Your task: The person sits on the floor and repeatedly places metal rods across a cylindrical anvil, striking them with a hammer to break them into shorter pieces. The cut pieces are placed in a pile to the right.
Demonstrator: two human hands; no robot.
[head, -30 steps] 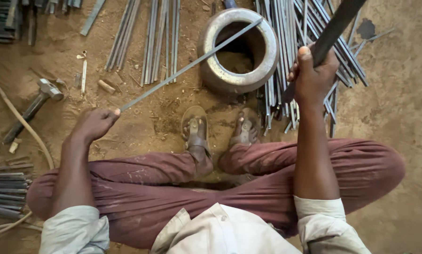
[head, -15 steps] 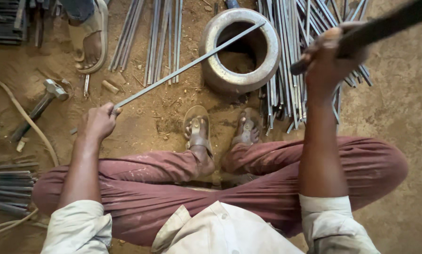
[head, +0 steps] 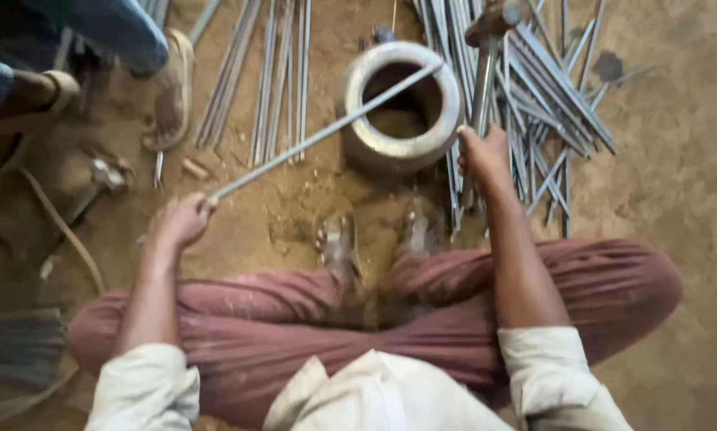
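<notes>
Gripping a thin steel rod (head: 326, 132) laid across a metal ring (head: 402, 108) on the dirt floor, the left hand (head: 184, 221) steadies it (right hand (head: 482, 152) clenches a hammer (head: 486, 56) handle).

The whole view is smeared by motion. The hammer head (head: 493, 17) above the right hand (head: 483, 153) is a blur at the top edge, its shape unclear. The left hand (head: 184, 220) hides the near end of the long rod (head: 326, 132), so its grip cannot be made out finger by finger. Another person's sandalled feet (head: 167, 88) and blue trouser leg (head: 103, 28) are cut off at the upper left. The second hammer (head: 103, 179) on the ground is indistinct. The dark bundle (head: 19, 343) at the lower left is cropped and unreadable.
</notes>
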